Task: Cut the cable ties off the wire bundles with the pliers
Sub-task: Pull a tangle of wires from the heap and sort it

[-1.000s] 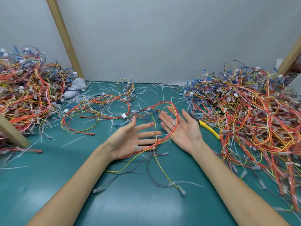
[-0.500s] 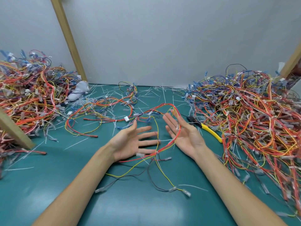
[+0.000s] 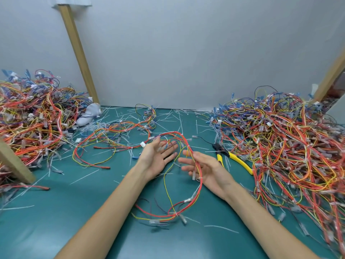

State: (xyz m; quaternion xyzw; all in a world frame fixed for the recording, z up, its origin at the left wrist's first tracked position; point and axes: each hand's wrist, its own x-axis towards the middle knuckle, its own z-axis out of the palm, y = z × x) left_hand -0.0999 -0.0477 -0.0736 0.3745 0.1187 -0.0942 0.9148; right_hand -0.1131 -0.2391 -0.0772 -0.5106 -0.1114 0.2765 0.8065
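Observation:
A loose bundle of red, yellow and orange wires [image 3: 197, 189] loops over my two hands at the middle of the green table. My left hand [image 3: 158, 157] lies palm up with straight fingers under the far part of the loop. My right hand [image 3: 203, 169] is palm up too, fingers relaxed, and the red wires drape across its palm. The yellow-handled pliers [image 3: 235, 159] lie on the table just right of my right hand, untouched.
A big heap of tied wire bundles [image 3: 291, 146] fills the right side. Another heap [image 3: 31, 116] sits at the left. Loose wires [image 3: 112, 139] and cut white ties [image 3: 179, 120] litter the green table [image 3: 56, 212]. Wooden posts [image 3: 80, 53] lean at both sides.
Both hands stay open and palm up. The wire loop has slid from my left hand over onto my right palm, and its lower end hangs nearer to me.

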